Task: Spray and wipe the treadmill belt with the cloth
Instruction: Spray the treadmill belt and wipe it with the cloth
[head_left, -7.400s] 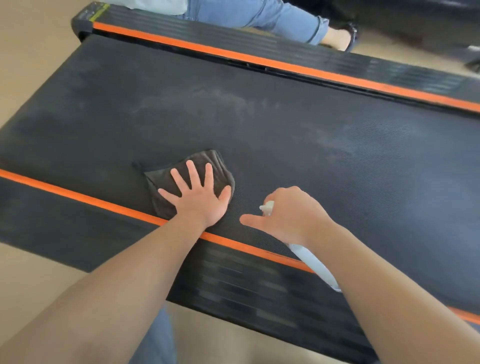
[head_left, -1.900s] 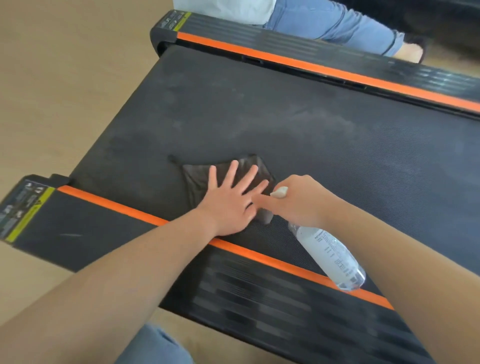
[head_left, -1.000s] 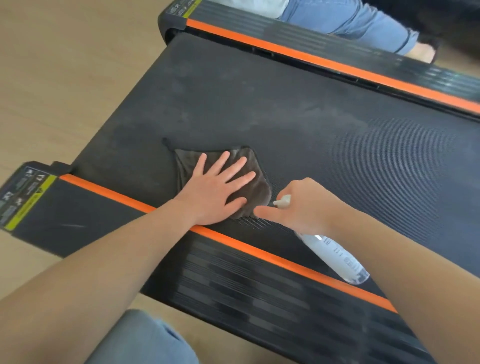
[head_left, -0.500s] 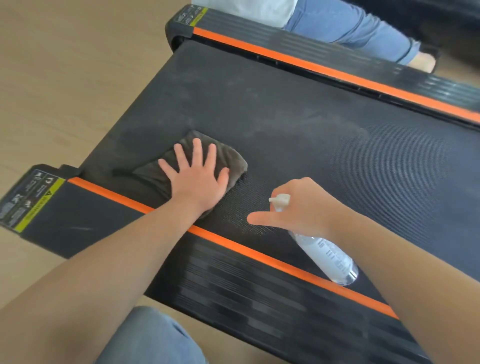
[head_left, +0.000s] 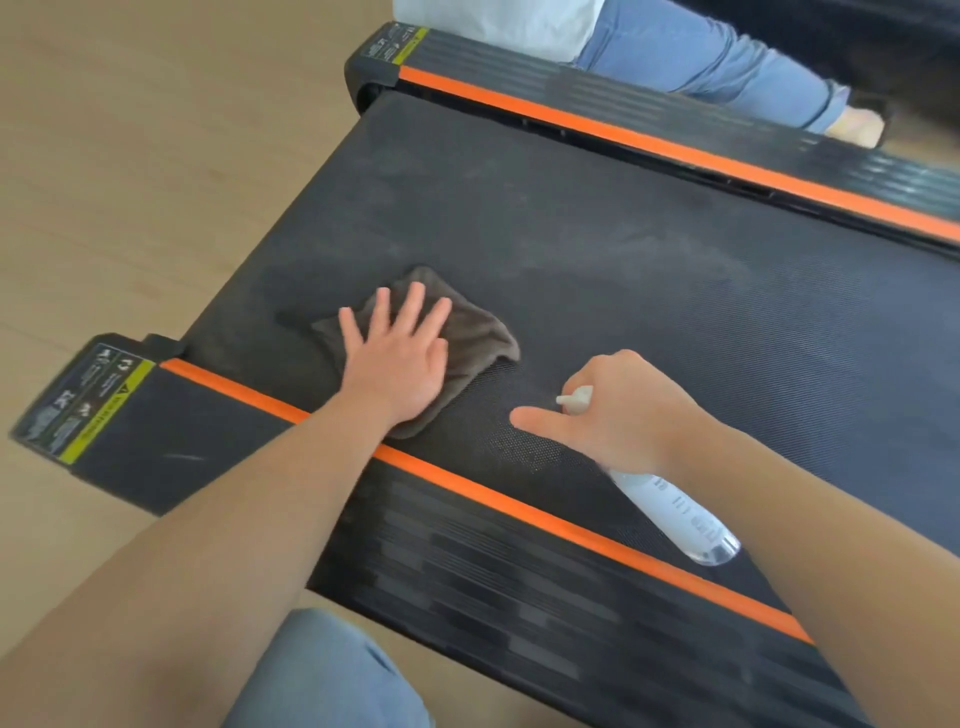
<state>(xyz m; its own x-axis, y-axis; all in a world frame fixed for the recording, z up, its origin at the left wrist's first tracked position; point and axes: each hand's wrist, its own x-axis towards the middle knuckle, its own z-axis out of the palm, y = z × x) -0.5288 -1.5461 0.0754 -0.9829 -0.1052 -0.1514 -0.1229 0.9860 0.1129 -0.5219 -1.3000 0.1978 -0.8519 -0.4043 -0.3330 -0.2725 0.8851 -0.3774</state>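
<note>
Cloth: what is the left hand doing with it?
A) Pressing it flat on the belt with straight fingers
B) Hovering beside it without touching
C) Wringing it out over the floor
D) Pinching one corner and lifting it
A: the left hand lies flat, fingers spread and straight, on the cloth, which rests on the belt; the right hand holds the spray bottle beside it.

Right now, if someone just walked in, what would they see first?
Probably the left hand pressed flat on a dark cloth near the end of the black treadmill belt. Just right of it, the right hand grips a clear spray bottle, nozzle pointing toward the cloth. Bright orange stripes run along both sides of the belt.
</note>
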